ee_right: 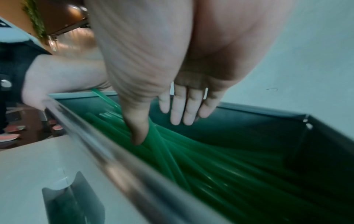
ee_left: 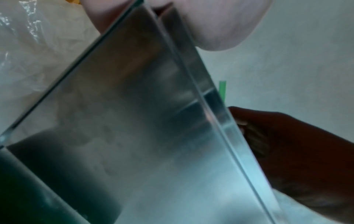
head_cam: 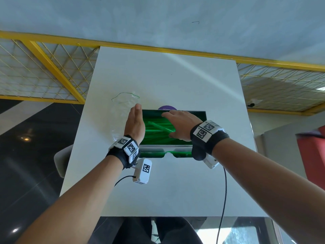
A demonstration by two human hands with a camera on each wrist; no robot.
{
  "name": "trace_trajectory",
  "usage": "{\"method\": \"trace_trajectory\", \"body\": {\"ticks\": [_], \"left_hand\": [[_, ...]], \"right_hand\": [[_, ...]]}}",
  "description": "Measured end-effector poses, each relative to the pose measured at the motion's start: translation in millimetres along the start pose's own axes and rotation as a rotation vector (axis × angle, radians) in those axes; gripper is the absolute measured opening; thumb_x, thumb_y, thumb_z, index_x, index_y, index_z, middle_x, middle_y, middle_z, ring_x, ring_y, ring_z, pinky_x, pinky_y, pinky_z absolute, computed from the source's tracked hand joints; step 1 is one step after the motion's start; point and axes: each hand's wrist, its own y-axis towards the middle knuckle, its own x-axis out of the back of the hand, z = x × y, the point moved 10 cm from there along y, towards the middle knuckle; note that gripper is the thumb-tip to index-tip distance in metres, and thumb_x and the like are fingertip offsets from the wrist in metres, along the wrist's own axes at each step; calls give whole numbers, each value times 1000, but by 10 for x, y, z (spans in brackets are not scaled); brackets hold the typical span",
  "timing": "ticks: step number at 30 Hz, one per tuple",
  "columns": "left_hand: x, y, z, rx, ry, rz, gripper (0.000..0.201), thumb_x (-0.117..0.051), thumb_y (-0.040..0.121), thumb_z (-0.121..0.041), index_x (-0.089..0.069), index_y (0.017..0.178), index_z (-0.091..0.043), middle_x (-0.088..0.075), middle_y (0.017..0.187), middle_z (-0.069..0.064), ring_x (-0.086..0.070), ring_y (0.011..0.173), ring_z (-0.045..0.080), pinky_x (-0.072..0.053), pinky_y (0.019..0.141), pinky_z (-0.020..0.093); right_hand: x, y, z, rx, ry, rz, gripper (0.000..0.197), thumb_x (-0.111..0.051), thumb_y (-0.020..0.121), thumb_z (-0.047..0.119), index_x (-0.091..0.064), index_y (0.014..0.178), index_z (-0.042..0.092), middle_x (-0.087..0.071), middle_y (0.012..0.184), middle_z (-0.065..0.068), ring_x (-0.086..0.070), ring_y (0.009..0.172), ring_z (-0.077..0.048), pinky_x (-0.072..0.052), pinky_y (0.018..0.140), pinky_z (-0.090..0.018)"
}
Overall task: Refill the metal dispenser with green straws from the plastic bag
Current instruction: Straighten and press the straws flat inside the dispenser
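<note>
While the left hand (head_cam: 135, 122) stood edge-on, fingers straight against the metal dispenser's (head_cam: 204, 115) left wall on the white tabletop (head_cam: 158, 187), the right hand (head_cam: 182, 124) lay flat inside, fingers released, thumb pressing the green straws (head_cam: 154, 138). Straws ran left to right. Clear plastic bag (head_cam: 123, 110) sat crumpled just left, hard to make out.

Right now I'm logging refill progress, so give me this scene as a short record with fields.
Container: open metal dispenser on the white table
Contents: green straws lying loose, some crossed
Bag: clear plastic bag flat on the table, left of the dispenser, no straws seen in it
Left hand: flat against the dispenser's left side
Right hand: fingers straight, pressing on the straws
</note>
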Motion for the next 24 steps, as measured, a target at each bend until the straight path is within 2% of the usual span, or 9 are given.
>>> {"method": "trace_trajectory", "body": {"ticks": [3,5,7,10,13,16,19,22,24], "left_hand": [[-53,38,-46,-52,121,34,72,-16,101,-60,-35,151,-13,-39,156,11,-41,142,28,-30,114,36],[-61,75,-61,-66,220,36,79,-18,97,-66,-29,153,-11,-37,156,15,-42,141,31,-32,115,47],[-51,91,-53,-59,246,27,84,-20,95,-69,-24,155,-10,-36,156,16,-40,141,32,-32,115,50],[-36,65,-40,-55,159,16,84,-21,95,-67,-23,156,-9,-36,154,15,-41,140,28,-31,114,43],[-22,30,-24,-44,62,6,72,-22,102,-57,-25,155,-8,-38,151,9,-40,127,13,-27,103,28],[-14,30,-8,-40,31,13,65,-22,104,-52,-27,155,-11,-35,157,8,-41,132,15,-25,102,24],[-16,29,-4,-36,22,26,65,-21,104,-54,-27,155,-14,-32,161,7,-36,144,20,-23,104,24],[-22,23,-2,-42,16,31,64,-20,105,-53,-28,155,-14,-33,161,7,-36,145,20,-23,104,23],[-26,15,3,-46,18,32,63,-20,105,-52,-29,154,-14,-33,160,7,-36,145,20,-23,104,23]], "right_hand": [[-16,-75,-76,3,-1,-18,58,-72,89,30,-49,142,24,-52,142,-1,-54,127,-26,-43,101,-39],[-134,-100,-207,-61,29,43,64,-73,88,34,-45,145,26,-50,144,-1,-55,126,-27,-48,99,-42],[-255,-116,-309,-107,49,118,66,-71,90,36,-42,148,27,-46,150,-1,-53,128,-29,-48,101,-45],[-266,-96,-284,-73,-22,116,48,-65,95,33,-51,140,23,-49,146,-6,-52,127,-31,-44,102,-44],[-140,-72,-138,-8,-91,22,39,-58,99,20,-49,136,16,-54,131,-10,-58,114,-34,-44,88,-42],[-50,-73,-82,9,-106,-19,56,-55,93,-1,-39,143,20,-55,126,-8,-62,106,-32,-42,73,-39],[-95,-115,-61,16,-120,48,83,-55,85,-12,-28,153,27,-50,134,-8,-58,109,-30,-40,68,-37],[-174,-137,-83,26,-113,62,85,-57,87,-5,-21,156,29,-45,143,-7,-56,115,-30,-44,73,-37],[-208,-144,-151,7,-74,64,77,-59,93,7,-21,156,28,-42,148,-7,-54,121,-30,-50,84,-40]]}}
